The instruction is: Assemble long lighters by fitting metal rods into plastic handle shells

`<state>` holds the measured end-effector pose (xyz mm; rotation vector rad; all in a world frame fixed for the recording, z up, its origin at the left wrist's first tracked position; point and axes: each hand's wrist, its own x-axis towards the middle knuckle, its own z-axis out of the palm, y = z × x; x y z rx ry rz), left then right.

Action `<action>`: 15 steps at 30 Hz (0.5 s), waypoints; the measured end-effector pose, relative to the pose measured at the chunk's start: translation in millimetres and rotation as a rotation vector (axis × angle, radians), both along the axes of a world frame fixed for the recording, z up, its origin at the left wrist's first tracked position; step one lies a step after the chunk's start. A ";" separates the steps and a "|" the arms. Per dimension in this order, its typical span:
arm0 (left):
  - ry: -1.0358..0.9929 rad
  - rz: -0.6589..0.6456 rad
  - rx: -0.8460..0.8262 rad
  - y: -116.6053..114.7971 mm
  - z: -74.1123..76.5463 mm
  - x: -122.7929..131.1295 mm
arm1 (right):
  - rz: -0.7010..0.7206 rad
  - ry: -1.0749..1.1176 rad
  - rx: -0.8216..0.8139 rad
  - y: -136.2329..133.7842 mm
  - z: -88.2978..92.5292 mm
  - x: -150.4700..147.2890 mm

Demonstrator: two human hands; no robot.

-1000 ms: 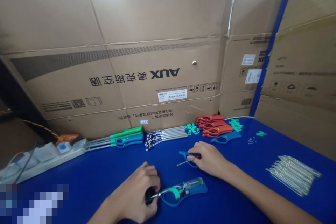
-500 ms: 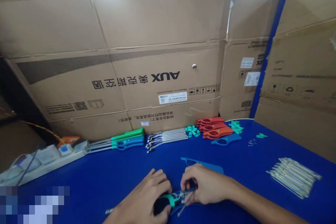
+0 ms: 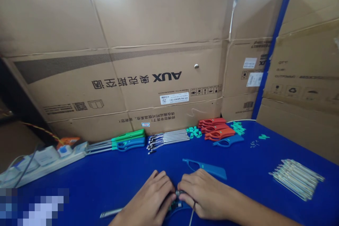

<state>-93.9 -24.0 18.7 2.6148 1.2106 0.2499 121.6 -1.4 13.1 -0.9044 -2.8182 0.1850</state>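
Observation:
My left hand [image 3: 149,197] and my right hand [image 3: 203,194] meet low in the middle of the blue table and grip a partly assembled blue utility lighter [image 3: 178,204]. Most of its body is hidden by my fingers, with a teal part showing between them. Its metal nozzle tube [image 3: 111,212] points left along the table. A thin wire [image 3: 192,213] hangs below my right hand. A loose blue lighter shell half [image 3: 205,168] lies just above my right fingers, touching neither hand.
Along the back of the table lie green and blue lighters [image 3: 128,142], metal tube assemblies [image 3: 168,140], teal clips [image 3: 194,132], and red lighter shells [image 3: 215,129]. A metal tube bundle [image 3: 296,179] lies right. A power strip [image 3: 45,159] sits left. Cardboard [image 3: 132,60] stands behind.
My hands have come together over the lighter. The loose blue shell left my right hand and now lies on the table. The metal nozzle tube now shows at the left.

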 end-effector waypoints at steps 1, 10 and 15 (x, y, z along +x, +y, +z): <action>0.000 0.006 0.005 -0.4 -0.5 0.6 | 0.005 0.002 0.007 0.3 -1.1 0.6; -0.059 0.052 -0.150 -1.4 -0.5 0.7 | 0.026 0.058 0.008 2.5 4.3 2.9; 0.006 0.003 -0.137 -0.1 4.2 5.9 | 0.039 -0.009 -0.019 2.3 11.0 3.3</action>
